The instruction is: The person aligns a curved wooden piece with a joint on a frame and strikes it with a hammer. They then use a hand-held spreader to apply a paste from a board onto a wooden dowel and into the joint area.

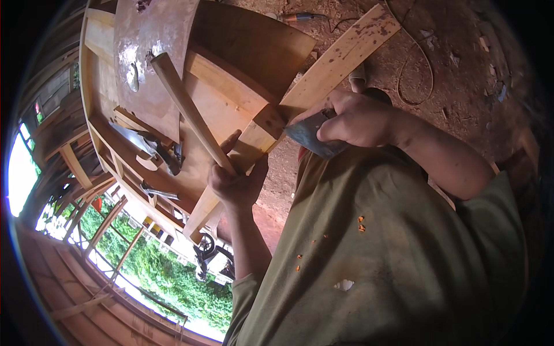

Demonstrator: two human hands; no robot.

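My left hand (235, 183) is closed around the lower end of a long rounded wooden stick (187, 104), which leans up and to the left over the wooden frame. That hand also rests against a light wooden plank (340, 57), which runs diagonally across the frame. On the right, my right hand (363, 121) grips a flat, wide grey metal blade (317, 135) beside the plank's near edge. Just beyond its fingers shows a rounded wooden end (358, 78); whether it belongs to the blade I cannot tell.
A metal-bladed tool with a dark handle (168, 158) and a hammer (158, 190) lie inside the curved wooden structure (92, 109). A brownish sheet (153, 34) covers part of it. An orange-and-grey power tool (303, 17) and a cord (430, 63) lie on the dusty floor.
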